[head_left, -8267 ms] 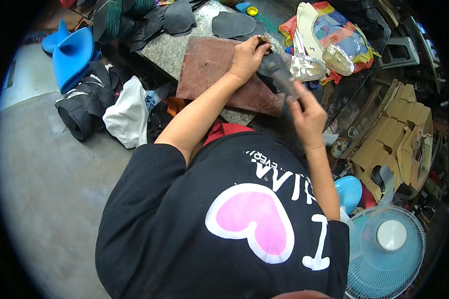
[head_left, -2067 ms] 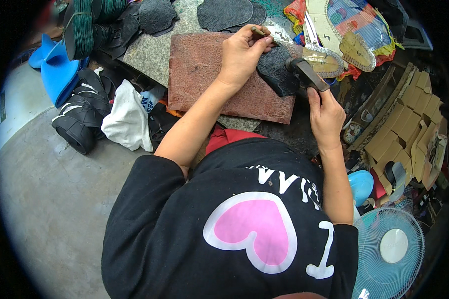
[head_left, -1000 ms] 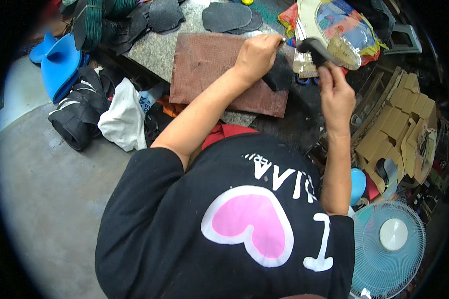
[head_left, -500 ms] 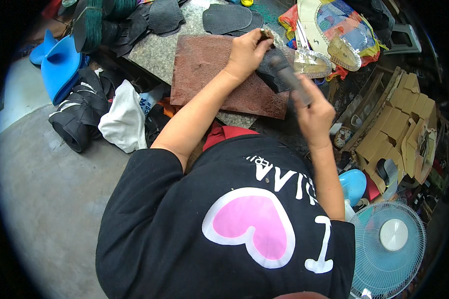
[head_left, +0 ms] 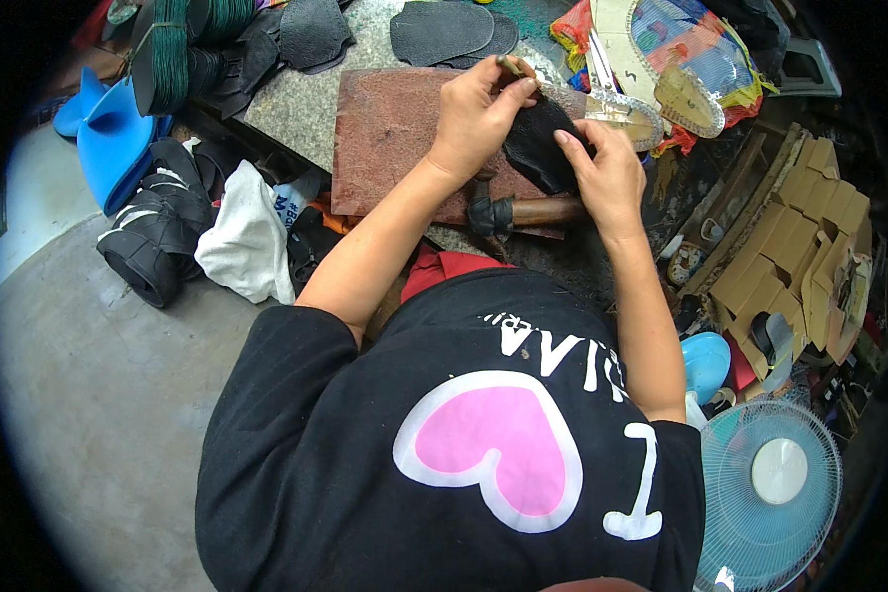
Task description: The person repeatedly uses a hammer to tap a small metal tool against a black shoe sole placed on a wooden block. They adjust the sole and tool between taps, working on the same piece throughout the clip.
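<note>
A black leather piece is over the reddish-brown board, between my hands. My left hand is closed on a short metal punch, its thumb and fingers pinched at the leather's far left corner. My right hand pinches the leather's right edge between thumb and fingers. Just below the leather, a hammer lies across the board's near edge. Its head is wrapped in black, and its wooden handle runs right, toward the underside of my right hand. The punch's lower end is hidden by my fingers.
Black cut leather pieces lie beyond the board on the speckled stone top. Green cord spools stand far left. Clear shoe-shaped templates sit at the far right. Cardboard and a fan are on my right.
The hammer has left my right hand and now rests on the board. My right hand has taken the leather's edge. My left hand keeps the punch, shifted slightly left.
</note>
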